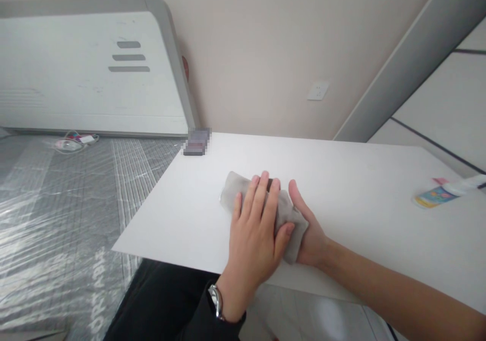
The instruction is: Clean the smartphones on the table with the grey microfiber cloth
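Nearest the camera, a dark sleeve point(207, 313) and a silvery watch point(216, 300) lead up to the left hand point(255, 232), laid flat with its fingers extended on a folded grey cloth point(286, 209). Between its fingertips shows the edge of a dark object point(270, 184) against the cloth; too little is visible to tell what it is. The right hand point(312, 237) cradles the bundle's right end, thumb raised, other fingers hidden. All this is over the near middle of the white worktop point(353, 179).

The step in hand looks like wiping the dark object with the cloth. Another stroke would call for light pressure from the left palm and a steady brace from the right.

Farther out, a labelled bottle point(436, 197) is at the right, a blurred dark item point(196, 142) at the far left corner, and a plastic-covered mattress point(72, 209) beyond the left edge.
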`<state>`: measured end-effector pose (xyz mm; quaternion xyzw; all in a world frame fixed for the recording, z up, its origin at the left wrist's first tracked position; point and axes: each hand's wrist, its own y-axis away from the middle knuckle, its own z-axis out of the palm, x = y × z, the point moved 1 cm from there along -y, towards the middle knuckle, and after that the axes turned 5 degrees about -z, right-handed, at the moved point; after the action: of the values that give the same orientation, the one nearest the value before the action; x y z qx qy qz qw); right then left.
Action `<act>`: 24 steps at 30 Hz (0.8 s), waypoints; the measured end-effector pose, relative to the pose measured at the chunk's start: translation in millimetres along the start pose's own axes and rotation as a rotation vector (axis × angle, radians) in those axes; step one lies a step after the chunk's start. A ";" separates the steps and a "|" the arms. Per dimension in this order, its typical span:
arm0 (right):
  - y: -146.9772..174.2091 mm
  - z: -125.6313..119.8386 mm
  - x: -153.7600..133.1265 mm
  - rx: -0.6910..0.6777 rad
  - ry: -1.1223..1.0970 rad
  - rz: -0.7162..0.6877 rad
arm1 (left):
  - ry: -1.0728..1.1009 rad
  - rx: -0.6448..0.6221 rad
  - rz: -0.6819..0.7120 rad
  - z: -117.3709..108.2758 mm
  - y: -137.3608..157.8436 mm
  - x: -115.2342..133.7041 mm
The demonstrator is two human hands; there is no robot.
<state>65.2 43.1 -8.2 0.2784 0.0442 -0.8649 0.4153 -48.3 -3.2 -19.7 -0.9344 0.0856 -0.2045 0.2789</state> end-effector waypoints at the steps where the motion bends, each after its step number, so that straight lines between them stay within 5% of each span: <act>1: 0.7 4.2 0.6 -0.024 0.026 0.022 | 0.000 0.019 -0.035 -1.8 -2.6 -7.9; 7: 3.2 9.3 6.0 -0.105 0.117 0.117 | 0.093 0.099 -0.227 -2.3 -3.4 -25.1; 14: 1.6 -15.8 0.7 0.052 -0.041 -0.026 | 0.072 -0.046 0.063 6.9 8.2 21.8; 21: 2.7 1.4 2.5 -0.073 0.098 0.088 | 0.070 0.062 -0.127 -9.2 -9.0 -31.7; 24: 3.4 3.5 4.6 -0.079 0.135 0.082 | 0.130 0.089 -0.187 -8.5 -6.1 -30.0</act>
<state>63.9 36.6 -7.1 0.3209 0.0948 -0.8240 0.4572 -78.7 6.0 -19.8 -0.9098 0.0068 -0.2932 0.2937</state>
